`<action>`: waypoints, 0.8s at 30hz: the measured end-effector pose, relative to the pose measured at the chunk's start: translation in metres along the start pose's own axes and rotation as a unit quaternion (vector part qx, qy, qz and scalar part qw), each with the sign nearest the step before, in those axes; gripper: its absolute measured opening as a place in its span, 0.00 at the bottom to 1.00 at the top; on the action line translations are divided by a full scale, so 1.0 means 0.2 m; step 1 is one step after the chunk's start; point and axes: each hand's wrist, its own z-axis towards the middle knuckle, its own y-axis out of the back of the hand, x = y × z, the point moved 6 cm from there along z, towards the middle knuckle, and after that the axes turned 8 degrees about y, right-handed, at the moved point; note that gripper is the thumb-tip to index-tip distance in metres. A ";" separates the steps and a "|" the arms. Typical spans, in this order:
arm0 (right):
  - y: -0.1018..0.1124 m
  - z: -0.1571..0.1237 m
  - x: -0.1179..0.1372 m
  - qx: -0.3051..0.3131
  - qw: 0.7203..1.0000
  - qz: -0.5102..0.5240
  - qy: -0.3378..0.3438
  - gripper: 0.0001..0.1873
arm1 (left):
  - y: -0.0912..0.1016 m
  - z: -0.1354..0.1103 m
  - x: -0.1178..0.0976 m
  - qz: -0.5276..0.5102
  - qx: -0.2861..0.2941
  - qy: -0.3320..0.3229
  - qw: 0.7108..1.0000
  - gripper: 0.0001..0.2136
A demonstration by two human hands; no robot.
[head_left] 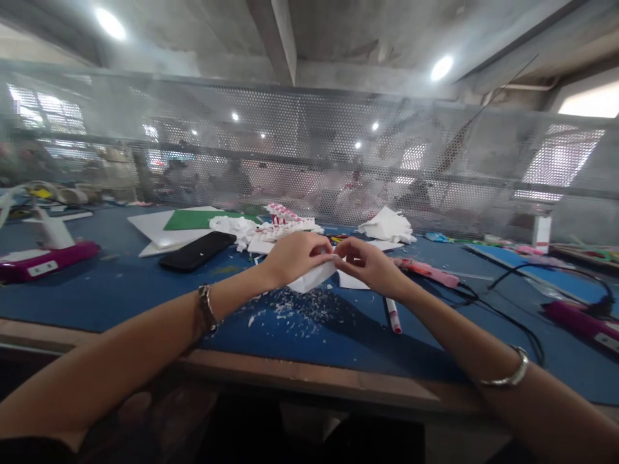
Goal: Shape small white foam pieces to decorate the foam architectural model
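Observation:
Both hands meet over the middle of the blue table. My left hand (297, 256) pinches the upper edge of a small piece of white paper (313, 278), thumb and fingers closed on it. Fingertips of my right hand (366, 263) are pressed together at the paper's right corner, touching my left fingertips. Below the paper lie many tiny white scraps (309, 308). Another white sheet (352, 281) lies flat under my right hand. Close to my right wrist is a white marker with a red end (393, 316).
A black phone (198, 251) lies left, beside white and green sheets (193, 220). Crumpled white paper (385, 225) sits behind my hands. A pink tool (428, 272) with black cable (525, 330) lies right. Purple power strips (53, 260) flank the table; a perforated metal screen (309, 142) stands behind.

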 end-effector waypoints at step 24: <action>0.05 -0.05 0.11 -0.127 0.985 -0.081 0.081 0.05 | -0.14 -0.06 0.11 -0.482 0.122 0.171 0.851 0.07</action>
